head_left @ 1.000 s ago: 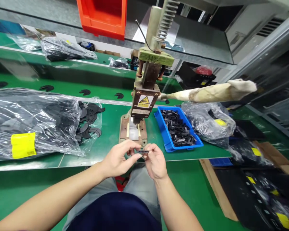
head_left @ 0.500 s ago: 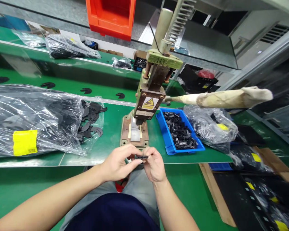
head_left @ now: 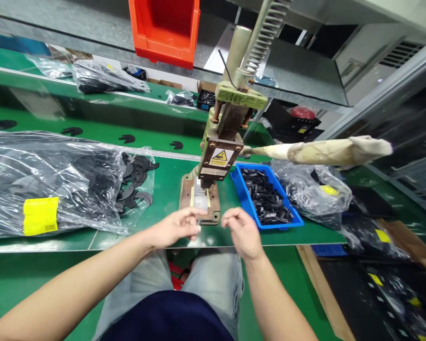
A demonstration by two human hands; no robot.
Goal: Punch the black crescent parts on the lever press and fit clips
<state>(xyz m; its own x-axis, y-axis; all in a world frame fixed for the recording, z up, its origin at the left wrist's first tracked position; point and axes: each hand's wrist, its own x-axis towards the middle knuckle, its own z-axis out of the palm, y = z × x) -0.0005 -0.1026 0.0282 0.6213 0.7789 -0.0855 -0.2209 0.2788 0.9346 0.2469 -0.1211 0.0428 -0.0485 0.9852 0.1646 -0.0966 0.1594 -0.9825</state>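
Note:
My left hand (head_left: pixel 179 226) is at the front of the hand press (head_left: pixel 218 156), its index finger stretched over the near edge of the base plate (head_left: pixel 213 218). The thumb and fingers are apart, and nothing shows between them. My right hand (head_left: pixel 243 233) is raised just right of the base, near the blue bin (head_left: pixel 250 208), with its fingers curled together. Whatever they hold, if anything, is hidden. Small black parts (head_left: pixel 266 196) fill the bin. A pale block (head_left: pixel 200 198) sits on the base under the ram.
A clear plastic bag (head_left: pixel 74 175) of dark curved pieces (head_left: pixel 137 173) lies open at left. The press lever (head_left: pixel 326 150) sticks out over the blue bin and another plastic bag (head_left: pixel 308 189). An orange bin (head_left: pixel 165 35) hangs above. Flat black pieces (head_left: pixel 127 138) lie on the green strip behind.
My hands were together around a small black part; now they are apart, the right one moved right. The part is no longer visible between them.

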